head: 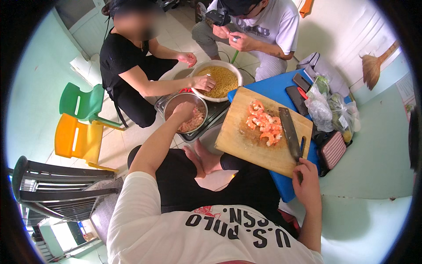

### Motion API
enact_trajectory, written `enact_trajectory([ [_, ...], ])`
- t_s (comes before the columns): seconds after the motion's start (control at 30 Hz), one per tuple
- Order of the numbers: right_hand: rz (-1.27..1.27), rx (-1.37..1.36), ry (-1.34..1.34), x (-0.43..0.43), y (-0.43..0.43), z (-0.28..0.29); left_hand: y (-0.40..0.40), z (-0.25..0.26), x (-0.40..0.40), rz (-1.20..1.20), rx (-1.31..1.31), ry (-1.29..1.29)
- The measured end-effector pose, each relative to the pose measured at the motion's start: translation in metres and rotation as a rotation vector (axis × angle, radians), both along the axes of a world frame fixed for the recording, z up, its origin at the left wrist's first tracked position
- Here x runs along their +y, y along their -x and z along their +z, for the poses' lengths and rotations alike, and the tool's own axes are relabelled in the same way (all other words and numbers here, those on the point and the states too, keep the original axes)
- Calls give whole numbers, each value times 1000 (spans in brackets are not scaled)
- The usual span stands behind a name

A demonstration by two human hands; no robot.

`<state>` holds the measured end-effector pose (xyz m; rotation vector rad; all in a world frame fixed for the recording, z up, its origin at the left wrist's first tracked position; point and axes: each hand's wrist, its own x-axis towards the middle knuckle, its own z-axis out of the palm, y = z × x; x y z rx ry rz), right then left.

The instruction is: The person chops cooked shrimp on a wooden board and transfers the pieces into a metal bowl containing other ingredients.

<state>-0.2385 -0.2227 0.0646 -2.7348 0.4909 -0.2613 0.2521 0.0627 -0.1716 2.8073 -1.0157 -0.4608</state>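
Observation:
My left hand point(185, 111) reaches into a metal bowl point(205, 118) of chopped pink shrimp pieces point(194, 121); its fingertips are hidden, so its hold cannot be told. My right hand point(304, 173) grips the handle of a knife point(289, 130) with a wide dark blade. That blade lies flat along the right part of a wooden cutting board point(230, 135). Beside the blade, orange and white cooked shrimp point(263, 121) sit in a loose pile on the board. The board rests on a blue table point(282, 188), tilted in view and close to my knees.
A co-worker in black point(128, 69) reaches into a basin of yellow kernels or beans point(221, 77). Another person point(260, 43) sits opposite. Phones point(296, 100), plastic bags of vegetables point(341, 114) and a pink ridged case point(333, 149) lie beyond the board. Green point(80, 102) and yellow point(79, 140) chairs stand left.

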Motion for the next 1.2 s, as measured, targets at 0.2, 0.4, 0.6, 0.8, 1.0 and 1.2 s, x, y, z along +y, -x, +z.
enact_trajectory([
  [0.2, -7, 4, 31, -8, -8, 7, -2, -7, 0, -56, -51, -18],
  [0.4, -45, -62, -38, -9, -1, 0, -10, -14, 3, -59, -70, -67],
  [0.6, -111, 9, -29, -15, 14, -14, -5, -18, -3, -22, -114, 59],
  [0.8, -122, 74, -16, -13, 8, -12, -14, -20, 8, -107, -82, 30],
  [1.0, -68, 95, 15, -19, 16, -16, -4, -6, 2, -24, -10, 85],
  [1.2, -23, 121, 37, -15, 17, -16, -7, -9, 9, 12, 10, 112],
])
